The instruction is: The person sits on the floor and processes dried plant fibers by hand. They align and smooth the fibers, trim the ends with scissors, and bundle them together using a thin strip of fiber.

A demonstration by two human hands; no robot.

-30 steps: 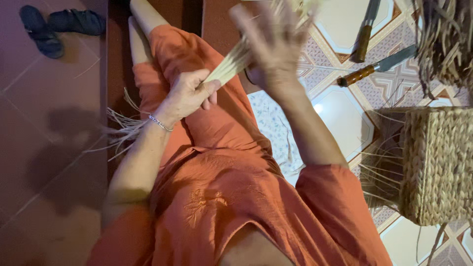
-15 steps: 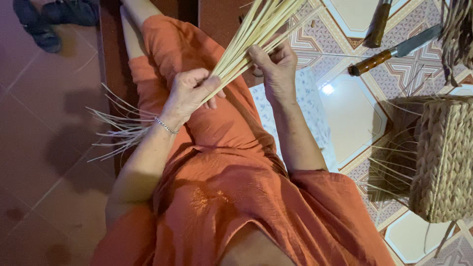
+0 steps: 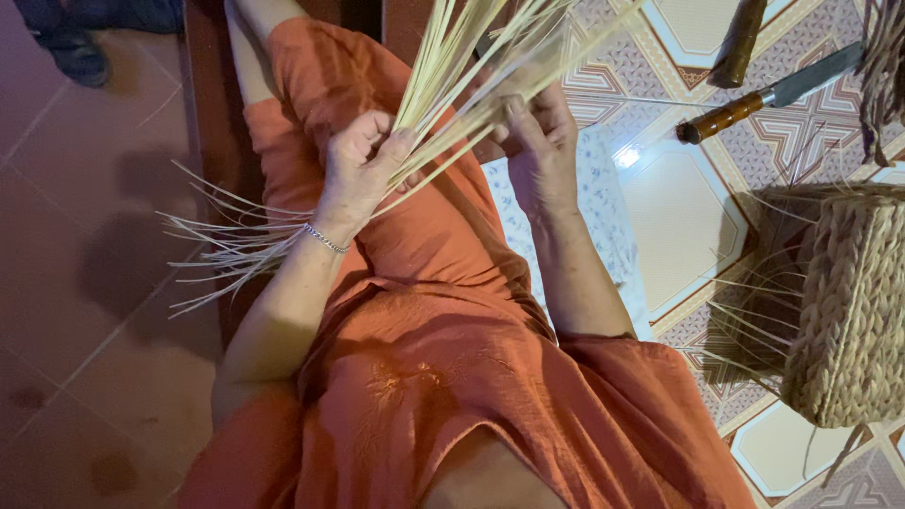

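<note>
My left hand (image 3: 363,165) grips a bundle of pale straw strands (image 3: 452,66) near its middle, over my lap in an orange dress (image 3: 424,283). The strands fan upward past the top of the frame, and their loose ends (image 3: 226,250) spread out to the left below my wrist, which wears a thin bracelet. My right hand (image 3: 537,141) pinches a few of the strands just right of the bundle, fingers curled around them.
A woven straw basket (image 3: 848,311) with loose ends stands at the right on the patterned tile floor. A knife with a wooden handle (image 3: 754,99) lies at the upper right, beside a dark wooden piece (image 3: 737,42). Dark sandals (image 3: 80,42) lie at the upper left.
My right hand came down from a raised, spread position and closed on strands of the bundle. The bundle now stands more upright and fanned. The view has moved closer.
</note>
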